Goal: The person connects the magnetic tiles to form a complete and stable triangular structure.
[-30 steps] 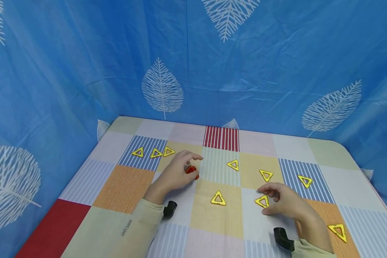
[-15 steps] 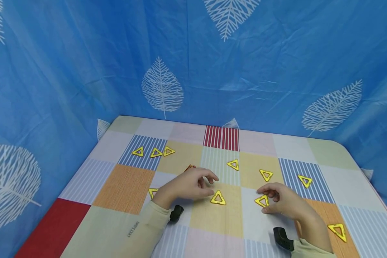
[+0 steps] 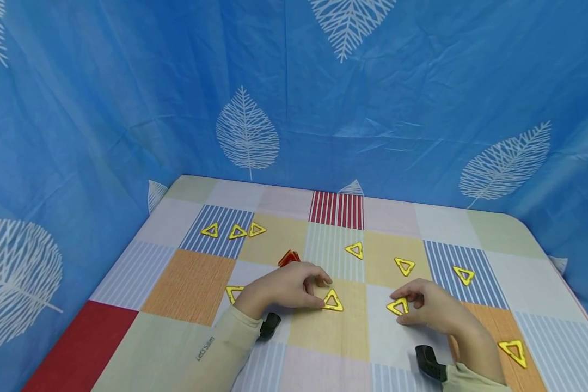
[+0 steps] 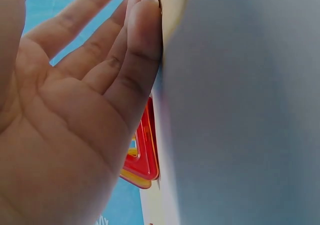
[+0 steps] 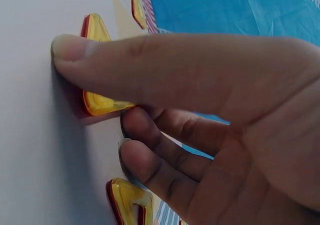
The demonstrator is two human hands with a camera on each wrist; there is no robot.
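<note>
A blue curtain (image 3: 397,125) printed with white leaves hangs behind and beside the table (image 3: 333,343), which is covered by a patchwork cloth (image 3: 188,283) of plain and striped squares. Two pale sleeves come in from the near side, the left one (image 3: 220,348) bearing small dark lettering, the right one (image 3: 475,381) only just in view. The left hand (image 3: 289,286) is held loosely, fingers bent and apart from the thumb; the right hand (image 3: 431,307) curls its thumb and fingers round a triangle. Each wrist wears a small black device (image 3: 269,326).

Just beyond the left hand sits a cluster of red triangles (image 3: 288,258), partly hidden by that hand. The left thumb's tip overlaps the near left corner of a flat yellow triangle (image 3: 337,300). The right hand's yellow triangle (image 5: 102,104) lies between thumb and forefinger, close to the cloth. Three yellow triangles (image 3: 237,237) lie at the far left, and one yellow piece (image 3: 228,295) is partly covered by the left wrist. Four more yellow pieces (image 3: 361,251) are spread from beyond the hands to the right of the right wrist.
</note>
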